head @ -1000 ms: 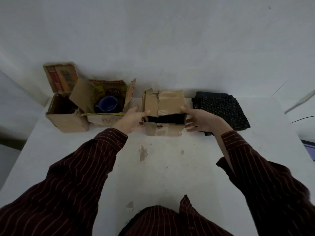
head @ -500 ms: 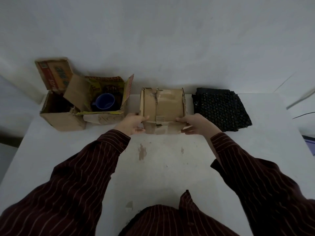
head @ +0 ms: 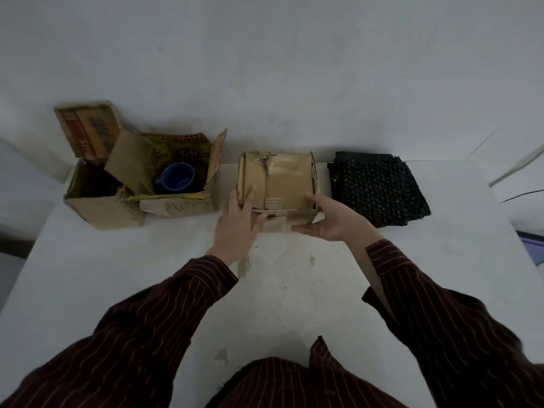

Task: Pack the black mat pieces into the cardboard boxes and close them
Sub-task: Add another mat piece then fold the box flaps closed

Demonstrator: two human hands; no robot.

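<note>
The middle cardboard box [head: 278, 184] is lying shut under your hands; your left hand [head: 237, 228] is pressing flat on its top. Your right hand [head: 331, 220] is cupping its near right corner, fingers spread.

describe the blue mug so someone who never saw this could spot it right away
Along the far edge of the white table stand three cardboard boxes. The blue mug sits inside the open middle box with yellow print, and it is the only blue thing there.

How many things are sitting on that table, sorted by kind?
Cardboard boxes: 3 (closed one, open printed one, open plain one)
Black mat stack: 1
Blue mug: 1, inside the printed box
Total: 5
</note>
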